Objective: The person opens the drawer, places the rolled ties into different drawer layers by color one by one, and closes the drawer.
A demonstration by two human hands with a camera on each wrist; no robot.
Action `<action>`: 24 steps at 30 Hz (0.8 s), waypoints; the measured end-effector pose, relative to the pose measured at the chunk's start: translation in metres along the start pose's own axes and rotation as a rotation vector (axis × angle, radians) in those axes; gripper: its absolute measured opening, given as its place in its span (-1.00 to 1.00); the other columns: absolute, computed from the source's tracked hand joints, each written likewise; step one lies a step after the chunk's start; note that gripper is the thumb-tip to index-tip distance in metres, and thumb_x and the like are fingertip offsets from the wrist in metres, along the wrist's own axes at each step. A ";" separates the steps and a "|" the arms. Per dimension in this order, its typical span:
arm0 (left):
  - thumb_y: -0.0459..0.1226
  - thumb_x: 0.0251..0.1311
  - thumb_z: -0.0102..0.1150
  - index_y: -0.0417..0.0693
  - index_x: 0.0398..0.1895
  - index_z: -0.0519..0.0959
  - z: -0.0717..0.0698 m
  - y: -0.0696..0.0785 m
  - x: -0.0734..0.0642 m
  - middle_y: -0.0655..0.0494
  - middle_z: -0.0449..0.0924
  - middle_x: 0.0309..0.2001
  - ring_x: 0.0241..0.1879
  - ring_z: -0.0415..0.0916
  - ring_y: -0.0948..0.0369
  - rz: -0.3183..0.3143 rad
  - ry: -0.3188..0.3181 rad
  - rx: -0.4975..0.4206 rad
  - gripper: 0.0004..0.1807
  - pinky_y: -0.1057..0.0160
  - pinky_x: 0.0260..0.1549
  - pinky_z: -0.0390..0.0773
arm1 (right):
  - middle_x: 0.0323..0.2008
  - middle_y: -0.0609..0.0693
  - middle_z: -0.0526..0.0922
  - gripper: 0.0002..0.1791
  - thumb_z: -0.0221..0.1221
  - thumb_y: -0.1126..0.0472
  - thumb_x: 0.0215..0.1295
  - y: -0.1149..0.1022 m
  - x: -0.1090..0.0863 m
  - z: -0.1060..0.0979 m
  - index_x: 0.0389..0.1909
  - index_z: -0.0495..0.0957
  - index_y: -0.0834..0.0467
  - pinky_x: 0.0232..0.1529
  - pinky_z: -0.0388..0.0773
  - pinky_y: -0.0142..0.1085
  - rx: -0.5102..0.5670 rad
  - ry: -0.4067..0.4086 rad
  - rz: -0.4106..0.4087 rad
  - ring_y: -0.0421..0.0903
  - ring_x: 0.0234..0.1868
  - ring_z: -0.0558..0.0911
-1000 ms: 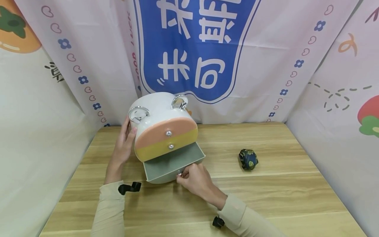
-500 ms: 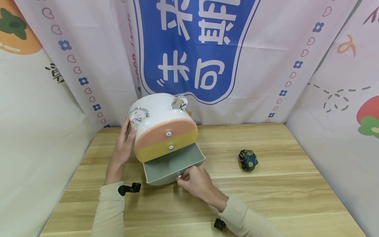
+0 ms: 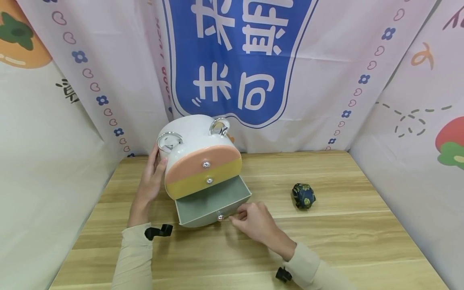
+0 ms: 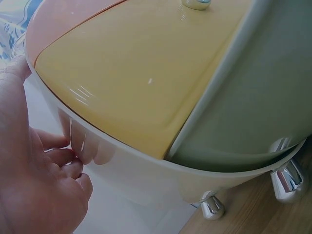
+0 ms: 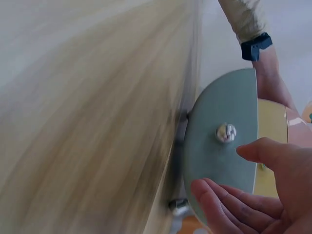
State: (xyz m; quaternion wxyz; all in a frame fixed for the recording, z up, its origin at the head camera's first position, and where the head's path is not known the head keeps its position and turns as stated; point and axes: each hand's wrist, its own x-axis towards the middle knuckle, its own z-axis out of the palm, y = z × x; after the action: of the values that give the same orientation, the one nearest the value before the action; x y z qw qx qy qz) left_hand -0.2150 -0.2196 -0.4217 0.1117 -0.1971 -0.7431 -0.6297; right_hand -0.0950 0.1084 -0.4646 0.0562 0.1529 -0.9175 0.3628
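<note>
A white chest of drawers (image 3: pixel 190 125) with silver ring ears stands on the table, its front orange, yellow and green. The green bottom drawer (image 3: pixel 207 202) is pulled out, with nothing visible inside. My left hand (image 3: pixel 148 179) rests against the chest's left side; in the left wrist view, its bent fingers (image 4: pixel 61 156) touch the white wall. Just right of the drawer's silver knob (image 3: pixel 220 217) is my right hand (image 3: pixel 258 223), holding nothing. Thumb and fingers stand apart in front of the green drawer face (image 5: pixel 222 97) in the right wrist view.
On the right of the wooden table (image 3: pixel 348 249) lies a dark blue rolled bundle (image 3: pixel 304 195) with a yellow-green pattern. A printed cloth (image 3: pixel 315 100) hangs behind the chest, and pale cloth walls flank both sides.
My right hand has let go of the drawer knob and drawn back to the right. The left hand and the pulled-out drawer stay as they were.
</note>
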 end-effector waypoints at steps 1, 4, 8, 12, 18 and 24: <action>-0.21 0.66 -0.14 0.09 0.75 -0.16 0.000 0.000 0.000 0.07 -0.31 0.76 0.75 -0.34 0.06 0.002 0.000 -0.003 -0.26 0.57 0.61 -0.09 | -0.43 0.02 0.83 -0.78 0.45 0.14 0.25 0.003 -0.001 -0.004 -0.30 0.81 0.25 -0.40 0.66 -0.60 0.001 0.007 0.001 -0.27 -0.46 0.76; -0.22 0.65 -0.14 0.07 0.75 -0.16 0.000 0.000 0.000 0.06 -0.31 0.76 0.75 -0.34 0.06 0.005 0.002 -0.003 -0.26 0.57 0.61 -0.09 | -0.36 0.12 0.84 -0.70 0.47 0.15 0.24 0.011 -0.005 -0.017 -0.19 0.79 0.33 -0.37 0.71 -0.56 0.017 0.025 0.043 -0.16 -0.40 0.81; -0.19 0.65 -0.14 0.07 0.75 -0.16 0.000 0.001 -0.001 0.07 -0.32 0.76 0.75 -0.34 0.07 -0.008 0.003 0.007 -0.26 0.59 0.60 -0.10 | -0.30 0.16 0.85 -0.60 0.49 0.10 0.23 0.019 -0.010 -0.037 -0.10 0.77 0.36 -0.34 0.76 -0.49 0.002 0.062 0.135 -0.11 -0.34 0.82; -0.19 0.65 -0.14 0.09 0.75 -0.17 0.000 0.000 -0.001 0.08 -0.33 0.76 0.75 -0.35 0.07 -0.007 0.000 -0.003 -0.25 0.58 0.60 -0.10 | -0.27 0.16 0.85 -0.55 0.50 0.05 0.23 0.026 -0.016 -0.059 -0.07 0.76 0.35 -0.31 0.79 -0.42 -0.034 0.104 0.183 -0.09 -0.32 0.83; -0.23 0.64 -0.14 0.13 0.75 -0.15 0.001 -0.002 -0.001 0.09 -0.29 0.76 0.75 -0.34 0.07 0.019 0.001 -0.032 -0.26 0.54 0.62 -0.09 | -0.20 0.22 0.84 -0.54 0.47 0.04 0.28 0.038 -0.028 -0.093 -0.04 0.74 0.36 -0.25 0.82 -0.35 -0.084 0.138 0.175 0.00 -0.25 0.85; -0.23 0.65 -0.14 0.11 0.75 -0.15 0.001 -0.003 0.000 0.08 -0.29 0.76 0.75 -0.34 0.07 0.025 -0.002 -0.030 -0.26 0.54 0.62 -0.09 | -0.25 0.19 0.85 -0.58 0.45 0.03 0.30 0.050 -0.042 -0.123 -0.10 0.76 0.35 -0.24 0.84 -0.22 -0.175 0.169 0.180 0.02 -0.27 0.85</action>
State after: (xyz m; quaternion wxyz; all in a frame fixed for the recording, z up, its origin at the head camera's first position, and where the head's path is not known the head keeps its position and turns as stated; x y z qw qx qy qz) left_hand -0.2157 -0.2192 -0.4243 0.1155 -0.2087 -0.7311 -0.6392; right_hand -0.0726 0.2366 -0.4164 0.1134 0.0333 -0.9477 0.2964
